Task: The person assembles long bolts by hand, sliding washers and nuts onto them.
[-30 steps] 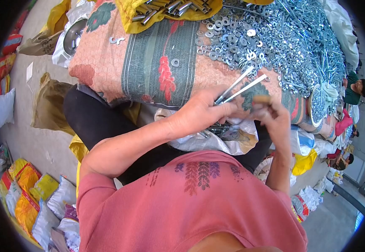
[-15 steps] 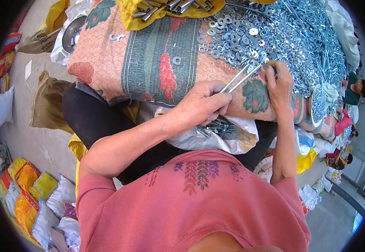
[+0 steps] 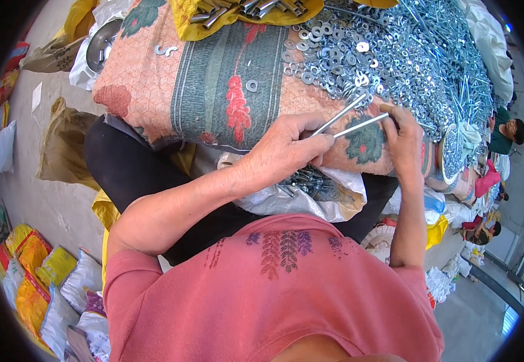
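Two long, thin silvery bolts stick out of my left hand (image 3: 292,142), whose thumb and fingers are closed round their lower ends. One long bolt (image 3: 341,113) points up toward the pile of washers (image 3: 358,57). The other long bolt (image 3: 361,125) slants off to the right, and its far end meets the pinched fingertips of my right hand (image 3: 404,139). Whether a small part sits between those fingertips is hidden. Below my hands, an open white sack (image 3: 328,208) on my lap holds several bolts (image 3: 313,183).
The patterned cloth (image 3: 135,90) covers the work surface. Long bolts (image 3: 455,54) are heaped at the far right, metal tubes (image 3: 213,15) lie on a yellow sack, and a round tray (image 3: 450,154) stands right. Filled sacks (image 3: 32,289) lie on the floor at left; people sit far right.
The two bolts, nearly side by side before, now spread apart. The right one has tilted lower, and my right hand's fingertips have come down with its end.
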Available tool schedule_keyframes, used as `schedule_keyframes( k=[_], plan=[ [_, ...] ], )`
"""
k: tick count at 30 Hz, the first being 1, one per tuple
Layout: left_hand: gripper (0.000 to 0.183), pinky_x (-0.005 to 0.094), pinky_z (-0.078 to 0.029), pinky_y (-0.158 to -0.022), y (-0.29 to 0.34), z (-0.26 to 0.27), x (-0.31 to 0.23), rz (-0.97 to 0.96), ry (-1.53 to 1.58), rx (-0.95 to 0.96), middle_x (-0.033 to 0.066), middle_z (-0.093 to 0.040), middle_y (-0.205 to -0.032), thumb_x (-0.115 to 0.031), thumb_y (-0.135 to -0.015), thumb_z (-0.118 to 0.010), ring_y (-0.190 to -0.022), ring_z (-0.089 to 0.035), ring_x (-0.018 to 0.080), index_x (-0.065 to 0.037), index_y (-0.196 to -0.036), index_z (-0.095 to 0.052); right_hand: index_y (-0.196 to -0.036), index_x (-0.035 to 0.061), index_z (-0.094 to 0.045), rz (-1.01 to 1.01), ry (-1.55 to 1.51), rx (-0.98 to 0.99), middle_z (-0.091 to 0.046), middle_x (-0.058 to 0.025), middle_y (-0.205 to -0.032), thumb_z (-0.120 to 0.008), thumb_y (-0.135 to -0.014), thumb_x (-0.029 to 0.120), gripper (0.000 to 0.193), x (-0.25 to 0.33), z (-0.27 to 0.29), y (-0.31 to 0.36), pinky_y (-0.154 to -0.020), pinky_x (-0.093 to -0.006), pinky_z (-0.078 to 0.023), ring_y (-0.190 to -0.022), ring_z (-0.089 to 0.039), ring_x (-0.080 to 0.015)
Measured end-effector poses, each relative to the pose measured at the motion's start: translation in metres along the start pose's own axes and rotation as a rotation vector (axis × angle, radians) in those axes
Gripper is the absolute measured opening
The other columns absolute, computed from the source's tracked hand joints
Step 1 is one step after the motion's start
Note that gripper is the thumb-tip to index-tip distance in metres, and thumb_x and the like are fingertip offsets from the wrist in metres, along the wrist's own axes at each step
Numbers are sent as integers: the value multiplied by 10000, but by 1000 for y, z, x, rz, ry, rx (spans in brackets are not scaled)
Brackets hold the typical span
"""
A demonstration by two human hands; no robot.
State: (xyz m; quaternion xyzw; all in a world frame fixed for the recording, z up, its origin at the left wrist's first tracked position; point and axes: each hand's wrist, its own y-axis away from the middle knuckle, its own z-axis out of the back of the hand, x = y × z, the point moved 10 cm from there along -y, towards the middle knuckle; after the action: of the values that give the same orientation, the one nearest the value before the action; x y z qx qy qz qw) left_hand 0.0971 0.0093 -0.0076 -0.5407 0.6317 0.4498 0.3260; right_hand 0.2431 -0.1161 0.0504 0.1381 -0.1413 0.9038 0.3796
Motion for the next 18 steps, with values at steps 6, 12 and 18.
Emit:
schedule_keyframes(
  k=[6,12,18],
  plan=[
    [209,213,-360,-512,-2,-2,2,-65,-108,-2,-17,-521,-655,-218,-861,-541,-582,-447,44,-37,-761,-571,-869,20,-551,15,232,116,-575,-166,-838,-561,-815,86,86,10,-9,-6,-671,-423,-441,-785,-578,-359],
    [222,240,-388,-550,-3,-2,1,-116,-138,3,9,-515,-649,-207,-851,-546,-615,-470,70,1,-773,-563,-873,-2,-543,-149,-187,72,-571,-110,-703,-533,-835,47,63,7,-1,3,-578,-305,-434,-583,-536,-189],
    [178,266,-399,-576,-4,-1,2,-180,-314,-23,32,-498,-669,-149,-832,-559,-630,-473,92,23,-786,-561,-936,-4,-583,-278,-726,141,-573,-29,-707,-565,-855,58,104,6,-23,21,-531,-194,-416,-594,-523,-64]
  ],
)
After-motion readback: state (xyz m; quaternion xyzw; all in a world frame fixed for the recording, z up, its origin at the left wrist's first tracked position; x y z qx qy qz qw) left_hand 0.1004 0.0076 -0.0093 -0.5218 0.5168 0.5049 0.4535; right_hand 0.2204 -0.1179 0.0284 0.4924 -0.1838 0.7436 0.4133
